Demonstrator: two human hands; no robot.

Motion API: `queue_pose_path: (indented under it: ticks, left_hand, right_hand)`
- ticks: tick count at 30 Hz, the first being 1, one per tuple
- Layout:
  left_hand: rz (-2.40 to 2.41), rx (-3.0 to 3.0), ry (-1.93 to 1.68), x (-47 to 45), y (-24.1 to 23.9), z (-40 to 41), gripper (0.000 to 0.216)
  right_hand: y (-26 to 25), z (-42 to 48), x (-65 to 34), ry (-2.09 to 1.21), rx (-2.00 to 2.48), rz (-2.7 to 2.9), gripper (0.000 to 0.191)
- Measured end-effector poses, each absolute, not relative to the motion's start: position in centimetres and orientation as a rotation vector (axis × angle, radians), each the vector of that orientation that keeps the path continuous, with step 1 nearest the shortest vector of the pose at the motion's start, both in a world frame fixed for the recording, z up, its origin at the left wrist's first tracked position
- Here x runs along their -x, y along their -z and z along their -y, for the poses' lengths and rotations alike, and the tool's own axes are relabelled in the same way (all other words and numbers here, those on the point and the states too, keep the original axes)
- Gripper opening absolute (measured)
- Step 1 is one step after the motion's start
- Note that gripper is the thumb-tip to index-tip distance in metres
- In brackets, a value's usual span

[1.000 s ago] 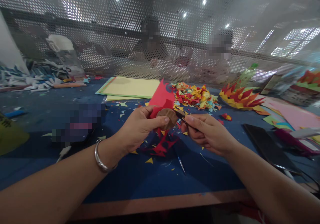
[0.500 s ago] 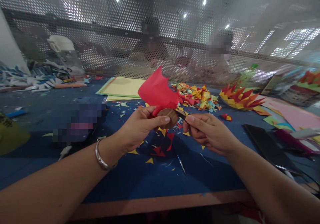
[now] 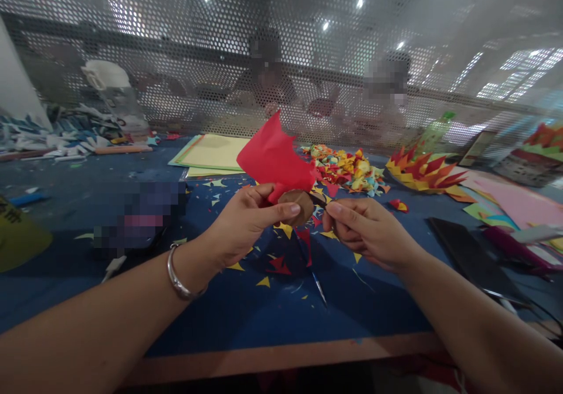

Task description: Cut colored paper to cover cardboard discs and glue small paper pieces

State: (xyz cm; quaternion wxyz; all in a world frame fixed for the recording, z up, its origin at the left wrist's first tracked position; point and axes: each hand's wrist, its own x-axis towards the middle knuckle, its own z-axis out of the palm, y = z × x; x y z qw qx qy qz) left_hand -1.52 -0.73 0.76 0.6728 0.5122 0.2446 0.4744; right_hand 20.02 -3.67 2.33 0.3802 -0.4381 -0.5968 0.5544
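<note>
My left hand [image 3: 250, 224] is closed, with its thumb pressed on a round brown disc [image 3: 303, 207] that looks like wood or card. A sheet of red paper [image 3: 275, 156] with a jagged, cut edge stands up behind the disc in the same grip. My right hand [image 3: 367, 230] is closed around a small dark blade-like tool [image 3: 317, 199]; its handle is hidden in the fingers, so its exact kind is unclear. The tool's tip meets the disc's right edge, by the paper. Below the hands lie red scraps [image 3: 280, 265] and a blue pen [image 3: 317, 285].
Behind the hands are a paper stack [image 3: 215, 152] and a heap of coloured paper bits [image 3: 347, 168]. An orange paper crown [image 3: 422, 174] and a black flat case [image 3: 470, 259] lie right. At left are a phone [image 3: 145, 218] and a water bottle [image 3: 118, 98]. A perforated screen [image 3: 308, 42] stands behind.
The red paper has tilted slightly to the left, and the brown disc has turned a little in my left hand. Both hands stay nearly where they were.
</note>
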Motion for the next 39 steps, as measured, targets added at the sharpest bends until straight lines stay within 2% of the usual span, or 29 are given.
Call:
queue_pose_path:
  ticks: [5,11,18,39]
  left_hand:
    - [-0.574,-1.192,-1.068,1.6,-1.3,0.8,0.011]
    - [-0.526,-1.179,-1.014,1.6,-1.9,1.2,0.030]
    - [-0.512,-1.168,-1.021,1.5,-1.3,0.7,0.017]
    - [-0.506,-1.197,-1.052,1.4,-1.4,0.8,0.033]
  right_hand:
    - [-2.5,3.8,-19.9,-1.404,1.132,1.538,0.046]
    - [-2.4,3.7,-20.0,-1.392,1.126,1.549,0.045]
    - [-2.4,3.8,-20.1,-1.393,1.117,1.542,0.044]
    - [-2.3,3.6,-20.4,-1.385,1.139,1.548,0.045]
